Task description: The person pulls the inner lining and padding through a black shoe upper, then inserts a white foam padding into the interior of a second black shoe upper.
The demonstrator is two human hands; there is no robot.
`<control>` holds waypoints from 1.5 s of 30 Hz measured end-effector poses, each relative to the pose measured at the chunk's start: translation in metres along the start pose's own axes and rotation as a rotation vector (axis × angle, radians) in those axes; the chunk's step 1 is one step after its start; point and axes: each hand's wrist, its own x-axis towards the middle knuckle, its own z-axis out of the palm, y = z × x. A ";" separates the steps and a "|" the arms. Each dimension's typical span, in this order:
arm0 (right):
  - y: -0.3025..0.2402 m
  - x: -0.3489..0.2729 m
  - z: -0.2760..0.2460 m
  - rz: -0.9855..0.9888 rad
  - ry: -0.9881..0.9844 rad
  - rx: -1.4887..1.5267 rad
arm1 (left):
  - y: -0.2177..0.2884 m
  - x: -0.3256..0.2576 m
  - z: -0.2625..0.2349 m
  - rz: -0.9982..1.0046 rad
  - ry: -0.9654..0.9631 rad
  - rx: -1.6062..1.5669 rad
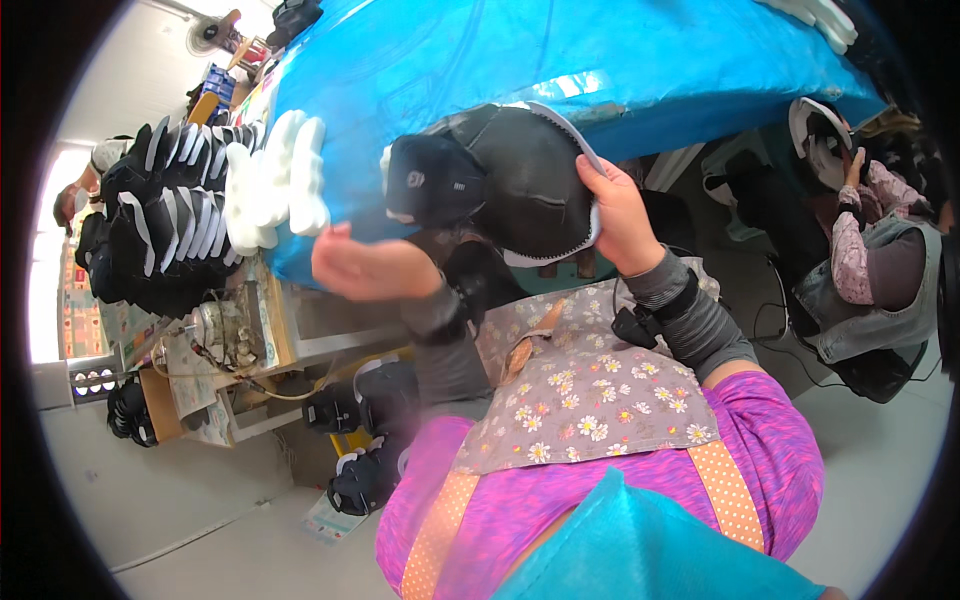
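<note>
A dark cap [435, 182] hangs just beyond my apron, in front of the blue-covered table. Its broad, rounded black part [530, 180] has a white, stitched-looking edge. My right hand [625, 215] grips that edge at the right, thumb on top and fingers underneath. My left hand [370, 265] is apart from the cap, to its left, and blurred by motion. Its fingers point left with nothing visible in them. Close beyond those fingertips lie several white, wavy-edged pads [308, 175] on the table's left end.
Stacked dark caps [170, 215] with white and grey edges stand at the left. The blue table cover [430, 70] spans the far side. A machine [225, 330] sits at lower left, near more caps [365, 480]. At right, another person [880, 260] holds a cap.
</note>
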 end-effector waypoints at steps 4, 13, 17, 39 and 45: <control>0.017 0.002 0.045 -0.083 -0.014 0.025 | 0.064 -0.016 -0.013 0.388 -0.946 -0.132; 0.035 0.007 0.020 -0.313 -0.037 -0.385 | -0.013 -0.015 -0.051 -0.021 -0.631 0.180; 0.008 -0.003 0.004 -0.618 0.041 -0.797 | -0.019 0.009 -0.063 -0.165 -0.537 0.198; -0.117 -0.034 -0.048 -1.167 0.075 -1.132 | -0.015 -0.001 -0.043 -0.989 -1.577 -0.788; -0.107 -0.034 -0.056 -1.058 0.151 -1.099 | -0.015 0.001 -0.049 -1.031 -1.514 -0.613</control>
